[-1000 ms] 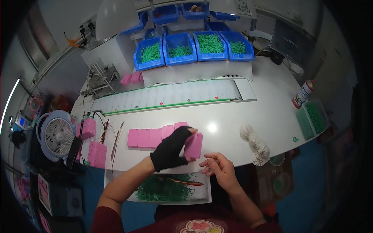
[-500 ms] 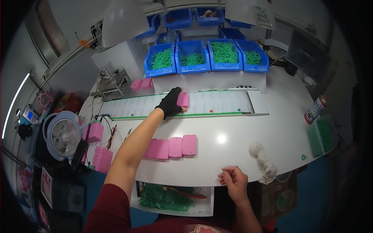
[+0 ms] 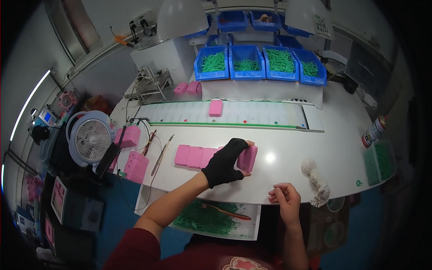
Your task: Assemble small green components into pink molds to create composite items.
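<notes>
Pinching by the opposite edges is the right hold: left hand (image 3: 225,163), in a black fingerless glove (image 3: 221,166), has the held pink block (image 3: 248,159) between thumb and fingertips, tilted, on the near side of the green-edged conveyor (image 3: 263,113). Contact at the edges only, broad faces clear. Light squeeze; can't judge how soft the material is. Watch clearance to the row of pink blocks (image 3: 195,156), also on the conveyor's near side: knuckles sit right over its end, easy to nudge. Level the block before any contact with the table (image 3: 288,141), else a corner takes the load. Right hand (image 3: 285,198), farther out on the conveyor's near side, curls loosely; good spot, clear of the block.

Blind spots: glove hides the row's right end, so no reliable count. Can't tell if the held block's lower edge touches the table. Right palm hidden; can't say whether it's empty. Lone pink block (image 3: 215,108) on the conveyor: underside not visible.
</notes>
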Demonstrator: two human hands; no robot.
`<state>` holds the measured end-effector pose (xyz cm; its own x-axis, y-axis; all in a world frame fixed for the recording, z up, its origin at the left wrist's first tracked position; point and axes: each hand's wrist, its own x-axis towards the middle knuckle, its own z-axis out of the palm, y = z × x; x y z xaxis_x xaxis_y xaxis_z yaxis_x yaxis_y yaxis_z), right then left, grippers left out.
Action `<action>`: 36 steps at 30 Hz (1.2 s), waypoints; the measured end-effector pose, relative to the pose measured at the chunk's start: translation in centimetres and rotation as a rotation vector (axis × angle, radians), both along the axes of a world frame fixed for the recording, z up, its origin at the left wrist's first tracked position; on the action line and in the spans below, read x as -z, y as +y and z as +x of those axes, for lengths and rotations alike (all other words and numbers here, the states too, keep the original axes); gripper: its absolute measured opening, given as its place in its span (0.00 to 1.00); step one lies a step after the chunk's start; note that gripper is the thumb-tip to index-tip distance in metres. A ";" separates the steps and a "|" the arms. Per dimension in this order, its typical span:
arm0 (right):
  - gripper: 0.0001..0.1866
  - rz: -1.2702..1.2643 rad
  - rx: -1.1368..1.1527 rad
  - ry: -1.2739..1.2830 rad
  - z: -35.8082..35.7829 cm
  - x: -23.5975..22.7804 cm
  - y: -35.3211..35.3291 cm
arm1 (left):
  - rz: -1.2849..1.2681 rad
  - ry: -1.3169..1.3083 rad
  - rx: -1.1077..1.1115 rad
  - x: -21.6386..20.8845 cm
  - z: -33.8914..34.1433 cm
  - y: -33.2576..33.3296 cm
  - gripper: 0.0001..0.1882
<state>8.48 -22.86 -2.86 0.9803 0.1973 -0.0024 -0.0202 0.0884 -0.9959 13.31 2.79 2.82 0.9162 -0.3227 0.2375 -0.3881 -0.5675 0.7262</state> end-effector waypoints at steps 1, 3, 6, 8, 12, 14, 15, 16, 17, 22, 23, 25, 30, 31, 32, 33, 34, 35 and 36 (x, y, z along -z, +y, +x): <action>0.06 0.049 -0.008 0.041 -0.2 0.0 -0.2 | -0.271 0.126 -0.004 -0.3 -1.8 -0.7 0.44; 0.07 0.037 -0.006 0.044 -0.9 -0.2 -0.4 | -0.733 0.504 0.025 -1.4 -5.1 -2.0 0.49; 0.08 0.053 -0.036 0.091 -2.1 -1.5 0.2 | -0.943 0.640 0.046 0.3 -8.4 -2.5 0.49; 0.09 0.080 -0.135 0.099 -2.7 -2.1 0.8 | -0.996 0.681 -0.004 1.2 -9.4 -2.4 0.44; 0.11 0.096 -0.275 0.166 -2.9 -2.5 2.8 | -0.568 0.299 -0.080 1.7 -10.8 -2.1 0.39; 0.12 0.083 -0.293 0.154 -2.8 -2.7 3.2 | -0.383 0.201 -0.082 1.3 -10.4 -2.1 0.35; 0.12 0.083 -0.302 0.146 -2.5 -2.8 3.5 | -0.337 0.146 -0.072 1.4 -10.1 -1.9 0.34; 0.12 0.061 -0.322 0.146 -2.5 -2.9 3.5 | -0.333 0.173 -0.086 0.8 -10.2 -2.2 0.33; 0.12 0.057 -0.302 0.158 -2.7 -2.9 3.6 | -0.338 0.188 -0.068 0.7 -10.3 -2.4 0.33; 0.17 0.207 -0.343 0.242 -3.6 -2.9 4.3 | -0.270 0.104 -0.018 1.0 -10.6 -2.7 0.32; 0.20 0.320 -0.346 0.323 -3.8 -3.0 4.5 | -0.265 0.061 0.017 1.2 -10.6 -2.6 0.33; 0.25 0.364 -0.420 0.400 -4.0 -2.4 4.4 | -0.255 0.045 0.035 1.3 -10.7 -2.8 0.34; 0.24 0.509 -0.295 0.417 -4.9 -3.1 4.9 | -0.235 -0.117 -0.145 -0.8 -11.5 -3.7 0.37; 0.23 0.470 -0.233 0.366 -4.9 -3.1 4.9 | -0.237 -0.117 -0.144 -0.8 -11.6 -3.5 0.37; 0.24 0.419 -0.238 0.286 -4.9 -2.9 4.7 | -0.242 -0.009 -0.154 -0.7 -11.7 -3.3 0.34; 0.24 0.419 -0.243 0.288 -5.1 -2.9 4.8 | -0.245 0.098 -0.170 -0.7 -12.0 -3.2 0.30; 0.23 0.358 -0.224 0.200 -5.2 -2.9 5.0 | -0.423 0.180 -0.225 -0.7 -12.2 -3.8 0.23; 0.23 0.298 -0.205 0.112 -5.4 -2.9 5.2 | -0.423 0.181 -0.229 -0.8 -12.3 -4.0 0.23; 0.23 0.299 -0.207 0.112 -5.5 -2.9 5.3 | -0.409 0.210 -0.278 -0.9 -12.4 -4.1 0.22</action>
